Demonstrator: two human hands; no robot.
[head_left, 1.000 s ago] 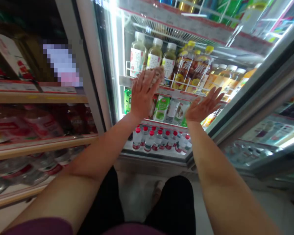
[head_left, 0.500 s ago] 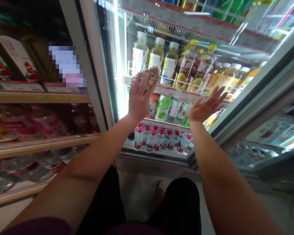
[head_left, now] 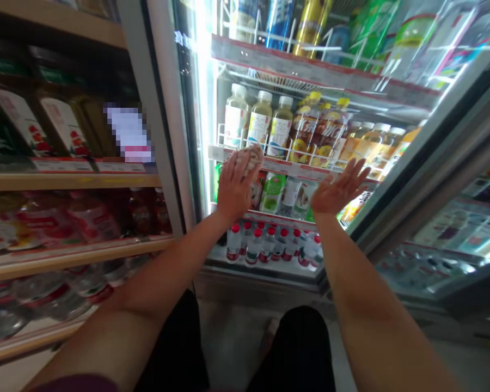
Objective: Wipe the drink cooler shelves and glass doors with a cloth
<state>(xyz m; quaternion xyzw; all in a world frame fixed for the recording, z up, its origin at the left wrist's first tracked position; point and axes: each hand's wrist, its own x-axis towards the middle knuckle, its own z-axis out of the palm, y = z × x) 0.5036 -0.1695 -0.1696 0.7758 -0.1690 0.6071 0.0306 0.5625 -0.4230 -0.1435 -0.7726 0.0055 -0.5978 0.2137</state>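
My left hand (head_left: 233,190) presses a crumpled, pale cloth (head_left: 253,159) flat to the glass door of a lit drinks fridge (head_left: 265,276). The cloth bunches out past the fingertips. To the right, my right hand (head_left: 338,190) is empty, its fingers spread and its palm toward the same glass; whether the whole palm touches I cannot tell. Behind the glass stand tea bottles (head_left: 278,128) with white caps and brown bottles (head_left: 304,130) with yellow caps. Lower down are green cartons (head_left: 273,191) and small red-capped water bottles (head_left: 253,247).
Wooden shelves (head_left: 71,181) with large bottles (head_left: 59,117) stand close on the left, behind a grey upright frame (head_left: 157,109). At the right runs the metal door frame (head_left: 441,147), with another glass-fronted cabinet (head_left: 441,228) beyond. My knees (head_left: 306,337) are just below the fridge.
The view has tilted up, showing more of the upper shelf's cans and bottles. My left hand with the cloth has slid a little down the glass. My right hand stays in about the same place.
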